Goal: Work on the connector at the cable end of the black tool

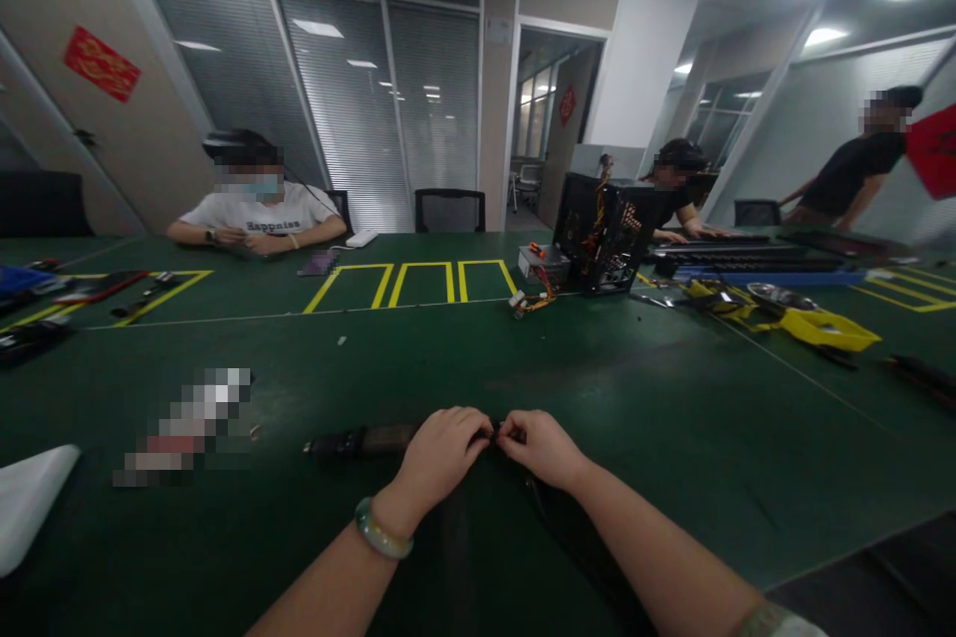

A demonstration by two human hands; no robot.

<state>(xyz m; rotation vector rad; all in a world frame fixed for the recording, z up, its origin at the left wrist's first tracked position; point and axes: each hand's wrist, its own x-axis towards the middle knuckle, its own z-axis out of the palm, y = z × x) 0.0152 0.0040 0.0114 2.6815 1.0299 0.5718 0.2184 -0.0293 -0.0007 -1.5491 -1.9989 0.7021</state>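
Note:
A long dark rod-shaped tool (369, 442) with a brownish middle and a small bright tip lies crosswise on the green table, tip to the left. My left hand (442, 450) is over its right part, fingers curled and closed round it. Close by on the right, my right hand (544, 446) is closed in a pinch, its fingertips almost meeting those of my left hand. A small dark bit shows between the two hands; what the right fingers hold is too hidden to name. Below my right wrist, a black cord or strap (557, 518) runs toward the table's near edge.
A white object (34, 498) and a blurred-out flat item (186, 428) lie left. Across the table (672, 418) stand an open computer case (603, 234) and a power supply (544, 264) with loose wires. Yellow parts (829, 328) lie right. Two people sit opposite; another person stands far right.

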